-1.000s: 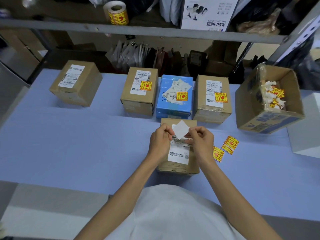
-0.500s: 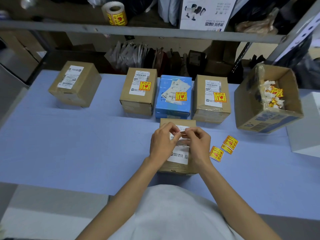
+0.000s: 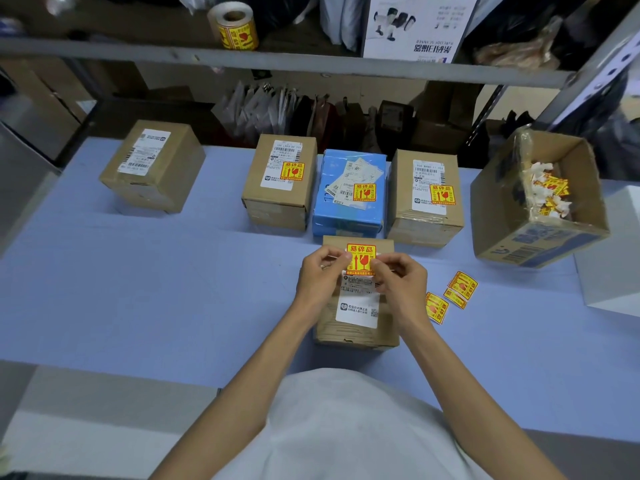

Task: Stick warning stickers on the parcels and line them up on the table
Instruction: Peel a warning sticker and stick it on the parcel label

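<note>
A brown parcel (image 3: 356, 327) with a white shipping label lies on the blue table (image 3: 173, 289) in front of me. Over its far end I hold a yellow and red warning sticker (image 3: 361, 258), face up. My left hand (image 3: 320, 280) pinches its left edge and my right hand (image 3: 398, 282) pinches its right edge. Behind it stand three stickered parcels in a row: a brown one (image 3: 280, 181), a blue one (image 3: 349, 195) and another brown one (image 3: 426, 199). A brown parcel (image 3: 152, 166) with no warning sticker sits apart at the far left.
Three loose warning stickers (image 3: 452, 296) lie right of my hands. An open carton (image 3: 540, 216) with crumpled sticker backings stands at the right, a white box (image 3: 613, 251) beside it. A sticker roll (image 3: 235, 26) sits on the shelf above the table's back.
The white backing side was up a second ago; both hands then closed in and turned the sticker over. It now shows its printed face over the parcel's far end.
</note>
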